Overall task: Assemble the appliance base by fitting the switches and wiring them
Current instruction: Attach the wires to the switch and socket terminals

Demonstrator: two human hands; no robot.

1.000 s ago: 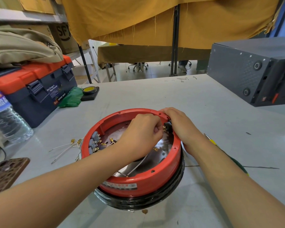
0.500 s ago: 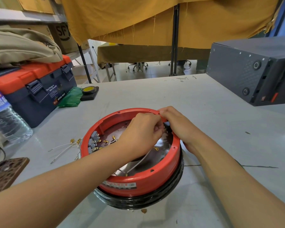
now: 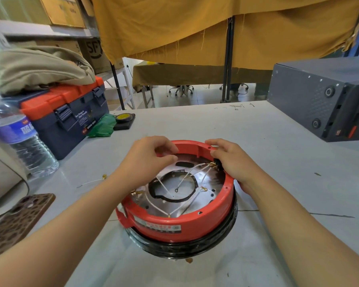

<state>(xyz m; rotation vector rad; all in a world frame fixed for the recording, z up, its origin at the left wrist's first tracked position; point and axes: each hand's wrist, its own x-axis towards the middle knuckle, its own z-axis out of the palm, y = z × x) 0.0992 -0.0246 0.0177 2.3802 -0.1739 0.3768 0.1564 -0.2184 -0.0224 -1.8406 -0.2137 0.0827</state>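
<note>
Where the grey surface (image 3: 257,141) nears its front edge, the red appliance base (image 3: 184,222) is seen standing upside down on a black ring (image 3: 195,245), with its open cavity facing up and a printed label on its near wall. Within the cavity, a shiny metal plate (image 3: 207,183) is crossed by white wires (image 3: 187,179) ending in brass terminals. A black switch (image 3: 217,162) is set in the right side of the rim, and wire ends are joined to it. The right hand (image 3: 234,160) is laid over that side of the rim, its fingers (image 3: 216,144) curled around the edge just above the switch. The left hand (image 3: 147,160) is held over the far left of the cavity, its fingers bent inward with thumb and forefinger brought close together; whether a wire is pinched between them cannot be told. A loose white wire (image 3: 91,181) with a brass end is left on the surface beside the left forearm. Toward the left edge are found a water bottle (image 3: 23,141), a blue and orange toolbox (image 3: 71,112) and a patterned phone case (image 3: 19,220). A dark metal box (image 3: 319,96) is placed at the far right corner.
</note>
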